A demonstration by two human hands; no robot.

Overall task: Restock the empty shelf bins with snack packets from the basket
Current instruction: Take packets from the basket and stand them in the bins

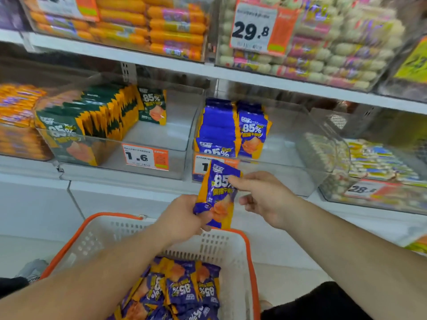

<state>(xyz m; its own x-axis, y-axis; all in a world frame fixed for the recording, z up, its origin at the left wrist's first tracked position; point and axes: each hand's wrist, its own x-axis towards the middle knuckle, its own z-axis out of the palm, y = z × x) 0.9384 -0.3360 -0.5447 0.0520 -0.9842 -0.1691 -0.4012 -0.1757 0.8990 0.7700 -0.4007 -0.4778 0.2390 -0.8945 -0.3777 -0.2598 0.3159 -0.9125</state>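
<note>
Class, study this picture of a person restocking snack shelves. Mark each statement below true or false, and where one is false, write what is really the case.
1. Both hands hold one purple packet. True: the left hand grips its lower end and the right hand pinches its upper part.
2. The basket is empty. False: purple packets lie in it.
3. The clear bin above the held packet is full. False: purple packets fill only its left side.
4. The bin with green packets carries a price tag reading 1.6. True.
5. The basket has a blue rim. False: the rim is orange.
</note>
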